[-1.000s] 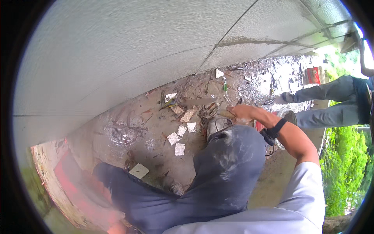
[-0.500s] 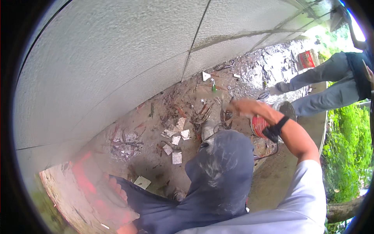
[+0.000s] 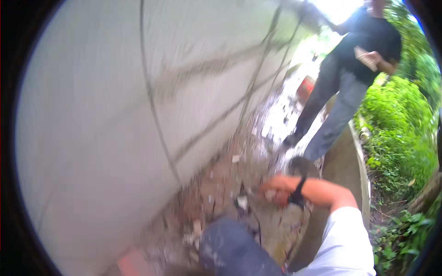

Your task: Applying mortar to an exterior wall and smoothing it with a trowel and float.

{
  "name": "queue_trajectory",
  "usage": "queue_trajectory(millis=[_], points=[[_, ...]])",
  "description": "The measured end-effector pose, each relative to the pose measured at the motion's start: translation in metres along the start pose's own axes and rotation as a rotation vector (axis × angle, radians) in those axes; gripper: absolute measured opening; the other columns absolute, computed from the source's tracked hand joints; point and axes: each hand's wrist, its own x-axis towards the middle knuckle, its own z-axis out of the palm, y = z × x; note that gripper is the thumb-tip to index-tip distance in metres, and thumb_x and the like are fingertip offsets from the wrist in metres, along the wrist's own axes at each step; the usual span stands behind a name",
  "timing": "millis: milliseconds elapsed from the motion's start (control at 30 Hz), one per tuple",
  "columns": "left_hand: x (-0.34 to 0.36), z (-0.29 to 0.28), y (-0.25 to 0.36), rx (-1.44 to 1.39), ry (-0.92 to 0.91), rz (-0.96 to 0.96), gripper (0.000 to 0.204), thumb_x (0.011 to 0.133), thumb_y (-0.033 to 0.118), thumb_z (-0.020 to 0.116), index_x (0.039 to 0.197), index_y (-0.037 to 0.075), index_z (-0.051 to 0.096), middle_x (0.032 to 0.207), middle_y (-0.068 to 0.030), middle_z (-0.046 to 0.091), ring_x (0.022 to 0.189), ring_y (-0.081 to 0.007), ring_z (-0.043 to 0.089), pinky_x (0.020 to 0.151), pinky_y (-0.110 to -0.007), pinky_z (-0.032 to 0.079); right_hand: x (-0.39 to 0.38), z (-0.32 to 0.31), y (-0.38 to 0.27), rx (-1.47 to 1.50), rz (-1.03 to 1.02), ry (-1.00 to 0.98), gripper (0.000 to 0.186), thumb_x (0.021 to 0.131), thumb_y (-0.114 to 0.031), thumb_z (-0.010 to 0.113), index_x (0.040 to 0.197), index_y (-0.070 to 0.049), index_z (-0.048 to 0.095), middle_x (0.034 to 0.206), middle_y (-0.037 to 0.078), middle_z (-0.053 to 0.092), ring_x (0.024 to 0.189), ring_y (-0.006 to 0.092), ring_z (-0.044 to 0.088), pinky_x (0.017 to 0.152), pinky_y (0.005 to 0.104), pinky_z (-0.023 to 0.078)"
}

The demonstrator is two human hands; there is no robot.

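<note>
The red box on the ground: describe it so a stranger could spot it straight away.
Follow the foot of the long white wall away from the crouching person's right hand, along the strip of rubble-strewn ground. The red box sits at the far end, just left of the standing person's legs. It is the only bright red, blocky thing up there among pale scraps.

wall (image 3: 101,115): pale, blurred, crossed by thin dark lines
rubble (image 3: 216,193): scattered along the wall's foot
red container (image 3: 305,88): farther along the wall's foot
co-worker (image 3: 350,73): standing beside the red container, away from the wall
plants (image 3: 400,133): green, beyond the co-worker, well apart from the wall
</note>
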Motion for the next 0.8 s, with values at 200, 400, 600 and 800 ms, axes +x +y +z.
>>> queue_trajectory(millis=[200,400,600,800], points=[[0.125,0.099,-0.005,0.161,-0.247,-0.039,0.034,0.097,0.026,0.043,0.12,0.002,0.044,0.09,-0.0075,0.047,0.073,-0.0178,0.046,0.065,-0.034,0.043,-0.067,0.018,0.028,0.406,0.543,-0.113,0.024,0.075,-0.019,0.062,0.091,-0.001,0.061,0.072,0.012,0.065,0.059,0.0242,0.062,0.049,0.0389,0.046],[0.166,0.255,0.049,0.398,-0.194,-0.084,0.035,0.096,0.023,0.042,0.124,0.001,0.042,0.096,-0.0105,0.047,0.08,-0.0205,0.046,0.071,-0.035,0.042,-0.133,-0.128,-0.083,0.78,0.593,-0.376,0.021,0.077,-0.017,0.059,0.089,0.0,0.056,0.061,0.007,0.055,0.047,0.0176,0.052,0.042,0.0351,0.038],[0.167,0.414,0.1,0.62,-0.107,-0.186,0.037,0.096,0.019,0.041,0.127,0.0,0.039,0.103,-0.0135,0.046,0.088,-0.0231,0.045,0.077,-0.035,0.04,-0.24,-0.245,-0.189,1.085,0.535,-0.315,0.017,0.082,-0.02,0.058,0.089,-0.004,0.058,0.065,0.004,0.053,0.048,0.0134,0.05,0.042,0.0309,0.038],[0.115,0.519,0.121,0.784,-0.036,-0.316,0.039,0.095,0.015,0.04,0.13,-0.002,0.037,0.11,-0.0165,0.046,0.095,-0.0257,0.045,0.083,-0.035,0.038,-0.382,-0.268,-0.272,1.189,0.754,-0.047,0.023,0.081,-0.018,0.06,0.1,-0.007,0.053,0.075,0.001,0.055,0.065,0.0105,0.055,0.056,0.0274,0.046]])
